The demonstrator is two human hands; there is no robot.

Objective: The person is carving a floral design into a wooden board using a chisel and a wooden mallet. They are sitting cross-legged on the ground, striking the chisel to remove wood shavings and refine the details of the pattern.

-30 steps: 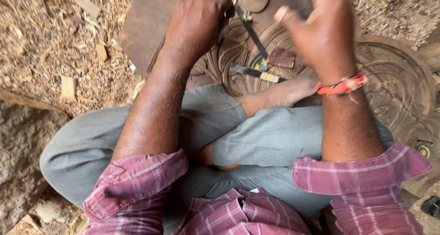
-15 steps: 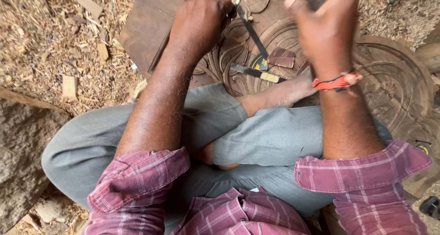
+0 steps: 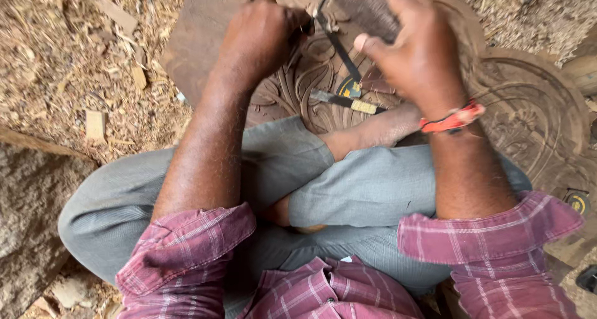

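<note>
Mid-carving, the left hand (image 3: 261, 39) fists a chisel (image 3: 317, 14) on the carved panel (image 3: 311, 95) while the right hand (image 3: 416, 51), fingers wrapped round a wooden mallet (image 3: 364, 8), looks poised above it.

Look to the upper left of the frame: the ground (image 3: 74, 76) is buried in sawdust and pale wood chips (image 3: 95, 125), loose and scattered. Lower left, you've got a rough grey stone slab (image 3: 31, 213). More sawdust is heaped along the upper right corner. Daylight falls soft and even, no hard shadows.
</note>
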